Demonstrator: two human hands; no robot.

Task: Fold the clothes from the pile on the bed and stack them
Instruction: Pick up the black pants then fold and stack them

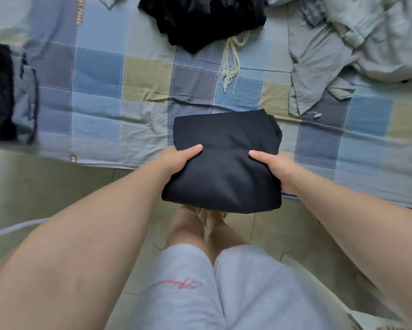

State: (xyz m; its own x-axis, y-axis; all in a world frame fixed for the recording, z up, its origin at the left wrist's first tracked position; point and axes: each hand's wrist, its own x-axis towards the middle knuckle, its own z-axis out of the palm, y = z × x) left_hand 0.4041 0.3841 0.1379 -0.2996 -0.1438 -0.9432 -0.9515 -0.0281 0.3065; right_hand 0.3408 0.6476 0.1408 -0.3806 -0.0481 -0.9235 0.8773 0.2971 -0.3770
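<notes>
Gripping a folded black garment [224, 167] by its sides, our left hand [176, 160] and right hand [275, 169] show thumbs on top, fingers hidden beneath. It hangs over the checked bed's [100, 75] near edge; we cannot tell if it touches. Grey-green clothes [338, 48] fill the far right corner, cropped. A black pile [200, 17] meets the far edge, cut off. A blurred dark stack [0, 91] sits at the left edge. Cream fringe [228, 65] trails from under the pile.

folded garment [224, 167]: black (perhaps navy) | bedsheet [100, 67]: blue-grey-olive checks | shorts [259, 294]: pale grey, red script
</notes>
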